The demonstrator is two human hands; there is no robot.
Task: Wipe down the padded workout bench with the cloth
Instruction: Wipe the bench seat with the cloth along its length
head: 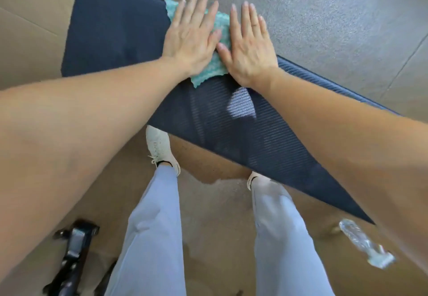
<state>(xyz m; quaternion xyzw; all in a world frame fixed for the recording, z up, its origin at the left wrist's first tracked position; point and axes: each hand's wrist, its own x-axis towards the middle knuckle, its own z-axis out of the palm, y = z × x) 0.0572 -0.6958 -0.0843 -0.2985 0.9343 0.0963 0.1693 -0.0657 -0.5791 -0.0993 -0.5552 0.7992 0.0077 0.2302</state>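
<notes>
The cloth (216,48), pale green with a wavy weave, lies flat on the padded workout bench (120,41), near the far long edge of that dark blue ribbed surface, at about twelve o'clock in the view. Most of it is covered; one corner shows at eleven o'clock past the left fingertips, a strip shows between the two hands, and a scalloped corner sticks out toward six o'clock below the wrists.

The left hand (192,38) presses palm-down on the cloth, its fingers (199,6) straight and slightly spread, reaching past the bench's far edge over the floor; it grips nothing, only bears flat on the fabric. The right hand (249,48) lies just beside it at three o'clock, also palm-down with fingers (246,17) extended and close together, its thumb touching the cloth and almost meeting the left thumb. Neither hand is closed around anything.

The bench runs diagonally from ten o'clock to five o'clock, with a bright patch of light (242,105) on its ribs below the right wrist. Grey speckled floor (335,17) lies beyond it. Toward six o'clock stand the person's legs in light grey trousers (152,237) and white shoes (161,147). A clear plastic bottle (366,244) lies on the floor at five o'clock, and a black metal frame part (71,254) at seven o'clock.
</notes>
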